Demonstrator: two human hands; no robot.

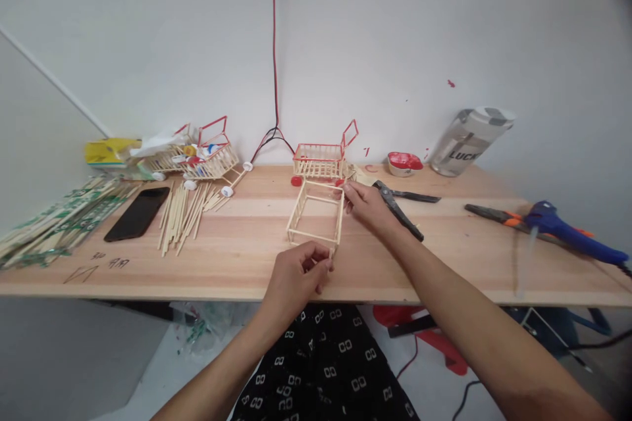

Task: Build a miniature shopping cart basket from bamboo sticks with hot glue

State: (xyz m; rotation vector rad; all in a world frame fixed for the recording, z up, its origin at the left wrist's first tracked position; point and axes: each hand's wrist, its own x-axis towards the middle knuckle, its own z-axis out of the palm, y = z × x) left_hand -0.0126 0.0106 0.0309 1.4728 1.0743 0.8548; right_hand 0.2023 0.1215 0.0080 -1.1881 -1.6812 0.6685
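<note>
A small open box frame (314,237) of thin wooden sticks stands on the wooden table in front of me. My left hand (302,271) is closed in a pinch at its near right corner. At the far right corner, my right hand (366,205) has its fingers closed on the frame. Parts of the corners are hidden behind my fingers. Just behind the frame sits a finished-looking miniature shopping cart (318,161) with red trim and red wheels. Black-handled pliers (399,209) lie beside my right forearm.
Loose sticks (185,214), a black phone (137,214) and wrapped chopsticks (64,214) lie left. Two filled miniature carts (212,161) stand behind them. Rightward are a red paint cup (405,163), a clear jar (467,141) and a blue glue gun (567,230). The table's front edge (444,301) is near.
</note>
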